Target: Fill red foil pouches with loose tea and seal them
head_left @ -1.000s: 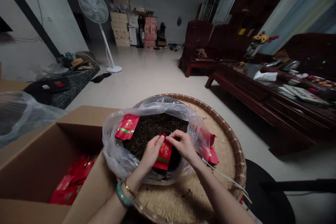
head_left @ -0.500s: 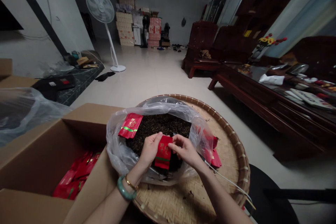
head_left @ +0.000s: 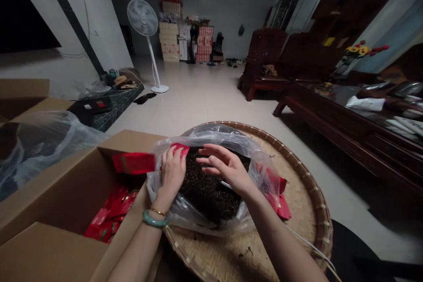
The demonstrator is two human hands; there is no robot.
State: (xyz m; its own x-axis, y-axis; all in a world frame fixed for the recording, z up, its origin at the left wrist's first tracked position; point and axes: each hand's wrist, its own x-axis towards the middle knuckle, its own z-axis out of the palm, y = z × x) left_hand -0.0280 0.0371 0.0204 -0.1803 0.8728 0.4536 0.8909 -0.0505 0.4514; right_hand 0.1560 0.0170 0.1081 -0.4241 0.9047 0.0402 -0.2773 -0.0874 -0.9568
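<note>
We've got both forearms coming up from the bottom edge, jade bangle (head_left: 155,220) on the left wrist. Our left hand (head_left: 172,172) is palm-down on the near-left rim of the plastic bag (head_left: 211,224), fingers loosely spread over a red packet (head_left: 181,148) at the bag's edge; can't tell if it's actually pinching it. Our right hand (head_left: 226,168) hovers spread and holding nothing over the loose tea (head_left: 208,189). A blurred second red packet (head_left: 134,162) sits just left of the left hand, above the open cardboard box (head_left: 49,211). The woven tray (head_left: 307,198) has bare rim to the right, and beyond it there's lots of clear floor (head_left: 205,97).
</note>
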